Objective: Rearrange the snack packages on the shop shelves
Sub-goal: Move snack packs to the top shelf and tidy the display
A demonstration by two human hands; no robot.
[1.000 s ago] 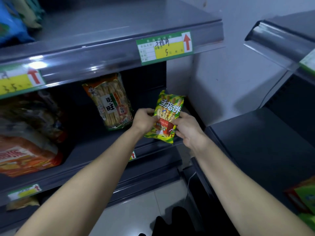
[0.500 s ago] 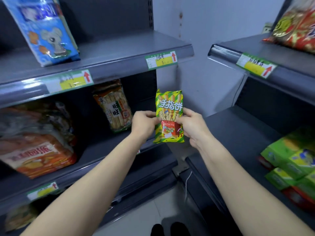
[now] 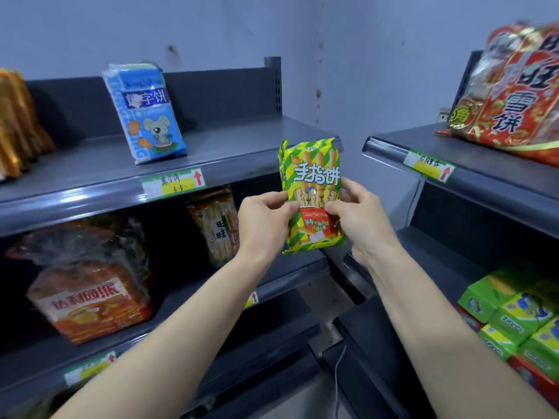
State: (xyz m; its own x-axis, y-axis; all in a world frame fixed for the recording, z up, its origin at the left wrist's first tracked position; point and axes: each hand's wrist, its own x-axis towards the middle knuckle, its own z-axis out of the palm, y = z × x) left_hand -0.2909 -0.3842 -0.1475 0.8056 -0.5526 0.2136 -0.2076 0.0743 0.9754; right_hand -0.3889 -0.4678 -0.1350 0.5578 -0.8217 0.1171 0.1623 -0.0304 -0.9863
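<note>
Both arms outstretched, left hand [image 3: 266, 220] and right hand [image 3: 361, 220] pinching the two side edges of an upright green-and-yellow striped plastic biscuit-stick packet [image 3: 313, 196], thumbs on its printed front, fingers curled behind. Held in the air in front of the right end of the grey metal upper shelf [image 3: 230, 152], beside the corner gap, well right of the standing blue cartoon-mouse biscuit bag [image 3: 145, 116]. Raised since a second ago from the level of the lower shelf [image 3: 284, 267] and the clear rice-cracker bag [image 3: 216, 225], and straightened from a tilt.
</note>
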